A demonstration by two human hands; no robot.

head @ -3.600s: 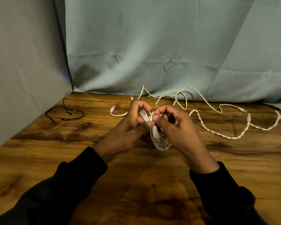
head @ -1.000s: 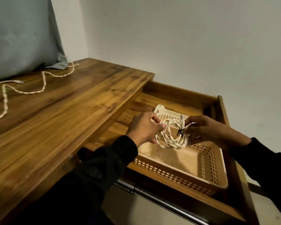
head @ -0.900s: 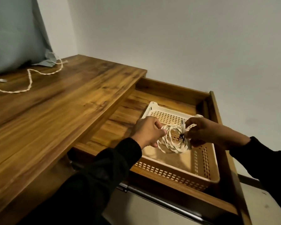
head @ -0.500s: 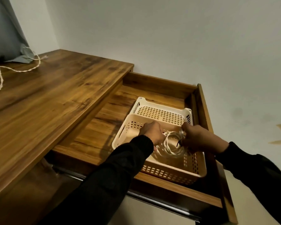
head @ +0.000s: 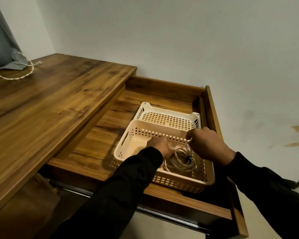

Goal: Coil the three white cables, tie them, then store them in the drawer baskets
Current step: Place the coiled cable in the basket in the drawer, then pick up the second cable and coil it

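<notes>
A coiled white cable [head: 179, 162], bound with a black tie [head: 188, 158], lies low inside the near cream basket [head: 179, 182] in the open wooden drawer [head: 93, 145]. My left hand [head: 160, 146] reaches into the basket and grips the coil's left side, its fingertips hidden. My right hand [head: 207, 145] is curled just above the coil's right side and pinches a loose white end that rises from it. A second cream basket [head: 167, 118] sits behind the first. A twisted white cable [head: 22, 77] lies on the desk top at far left.
The wooden desk top [head: 55, 104] runs along the left, above the drawer. Grey cloth [head: 0, 45] hangs at the back left corner. A pale wall stands behind. The drawer's right side board [head: 212, 109] runs close beside the baskets.
I turned from the desk to the open drawer carrying the tied coil in both hands. Over the last half second the coil went down to the near basket's bottom.
</notes>
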